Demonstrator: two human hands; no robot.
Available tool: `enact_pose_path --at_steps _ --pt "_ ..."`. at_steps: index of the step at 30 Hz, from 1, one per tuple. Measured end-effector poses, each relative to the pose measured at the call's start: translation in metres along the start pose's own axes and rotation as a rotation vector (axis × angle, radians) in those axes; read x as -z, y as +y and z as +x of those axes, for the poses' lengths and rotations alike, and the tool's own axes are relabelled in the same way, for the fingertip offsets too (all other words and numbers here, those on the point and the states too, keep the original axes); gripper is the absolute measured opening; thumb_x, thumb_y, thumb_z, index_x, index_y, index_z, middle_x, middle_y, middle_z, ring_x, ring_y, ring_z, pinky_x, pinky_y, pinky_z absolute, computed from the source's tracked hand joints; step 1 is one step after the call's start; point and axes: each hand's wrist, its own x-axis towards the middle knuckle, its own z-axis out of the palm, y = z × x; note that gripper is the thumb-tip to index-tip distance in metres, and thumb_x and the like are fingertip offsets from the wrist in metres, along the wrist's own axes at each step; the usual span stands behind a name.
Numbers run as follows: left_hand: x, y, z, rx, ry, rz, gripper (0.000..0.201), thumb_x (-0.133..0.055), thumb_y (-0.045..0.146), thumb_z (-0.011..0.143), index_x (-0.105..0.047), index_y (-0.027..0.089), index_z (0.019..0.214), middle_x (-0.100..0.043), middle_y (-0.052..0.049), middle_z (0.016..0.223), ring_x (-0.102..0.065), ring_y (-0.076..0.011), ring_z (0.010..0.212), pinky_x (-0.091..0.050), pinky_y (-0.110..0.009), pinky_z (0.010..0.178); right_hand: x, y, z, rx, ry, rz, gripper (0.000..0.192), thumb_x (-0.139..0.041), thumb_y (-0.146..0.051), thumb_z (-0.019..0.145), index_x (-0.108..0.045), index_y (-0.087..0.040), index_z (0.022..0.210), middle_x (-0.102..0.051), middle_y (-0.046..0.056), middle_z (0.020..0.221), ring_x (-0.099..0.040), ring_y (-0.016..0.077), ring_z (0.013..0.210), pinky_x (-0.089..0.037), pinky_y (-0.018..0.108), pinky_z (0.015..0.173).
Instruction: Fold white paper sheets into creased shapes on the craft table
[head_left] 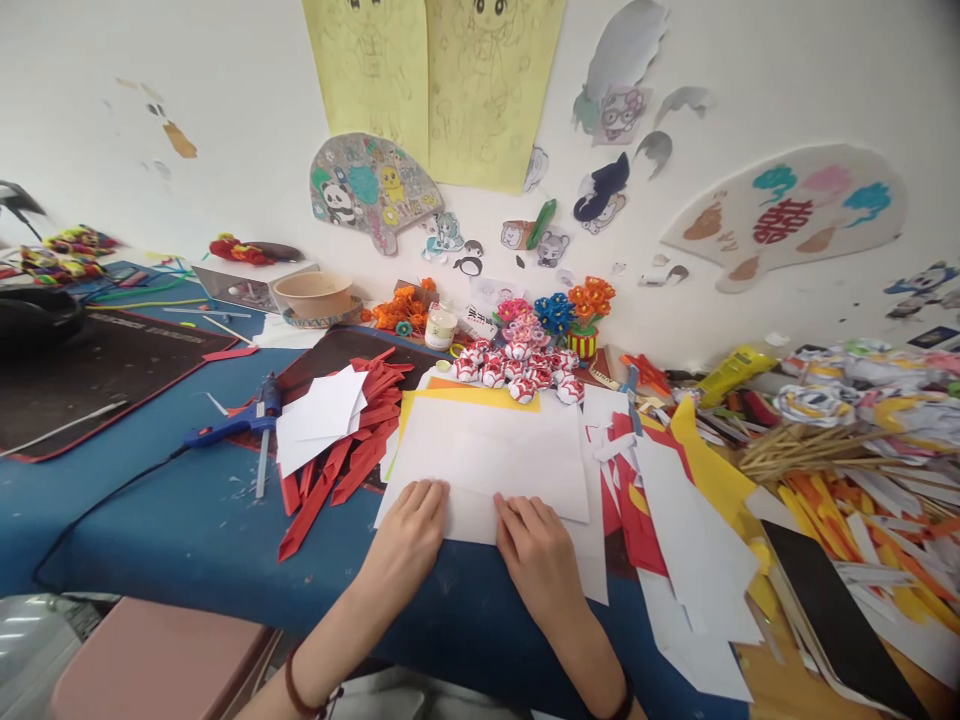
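A white sheet of paper (495, 450) lies in front of me on a stack of white and yellow paper (491, 393). At its near edge, my left hand (411, 520) has its fingers curled and pressed together on the paper. My right hand (538, 550) pinches the same edge a little to the right, thumb and fingers closed. The near strip of the sheet between the hands appears turned or bent. Left of the stack are folded red paper strips (337, 490), with several small white pieces of paper (321, 418) on top.
A blue glue gun (240, 425) with a black cord lies at the left. Red-and-white paper balls (517, 372) and small flower bunches (555, 318) stand behind the stack. Paper scraps (701, 530), wooden sticks (802, 450) and a dark flat device (840, 620) crowd the right.
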Motion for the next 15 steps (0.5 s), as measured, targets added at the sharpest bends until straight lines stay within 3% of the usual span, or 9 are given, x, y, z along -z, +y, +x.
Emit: enact_pose_path --at_steps 6,10,12,15 --pt "0.012 -0.015 -0.003 0.037 -0.024 0.024 0.034 -0.038 0.003 0.085 -0.064 0.010 0.104 -0.063 -0.012 0.095 -0.057 -0.0257 0.095 -0.046 -0.039 0.085 -0.001 0.001 -0.002 -0.008 0.031 0.036 0.032 -0.039 -0.014 0.095 -0.064 -0.014 0.116 -0.064 0.009 0.086 -0.058 0.0213 0.083 -0.047 0.036 0.079" --pt "0.022 -0.022 0.014 0.290 -0.042 -0.202 0.023 -0.042 0.017 0.088 -0.064 0.017 0.095 -0.066 -0.007 0.089 -0.061 -0.0190 0.081 -0.045 -0.029 0.070 -0.003 0.001 -0.004 -0.020 0.042 0.065 0.032 -0.040 -0.013 0.094 -0.063 -0.014 0.117 -0.064 0.009 0.087 -0.058 0.0220 0.085 -0.047 0.036 0.080" --pt "0.025 -0.022 0.034 0.349 -0.131 -0.327 0.020 -0.047 0.025 0.086 -0.065 0.017 0.082 -0.067 -0.004 0.079 -0.060 -0.0159 0.070 -0.042 -0.026 0.061 -0.004 0.001 -0.007 -0.044 0.079 0.074 0.031 -0.041 -0.012 0.094 -0.063 -0.014 0.116 -0.065 0.009 0.090 -0.058 0.0223 0.087 -0.047 0.037 0.082" --pt "0.022 -0.016 0.070 0.281 -0.314 -0.537 0.025 -0.054 0.033 0.082 -0.064 0.017 0.064 -0.066 -0.001 0.061 -0.057 -0.0129 0.058 -0.039 -0.023 0.057 -0.003 0.003 -0.013 -0.148 0.167 0.089 0.027 -0.042 -0.014 0.094 -0.066 -0.013 0.106 -0.065 0.010 0.093 -0.058 0.0221 0.086 -0.047 0.036 0.080"
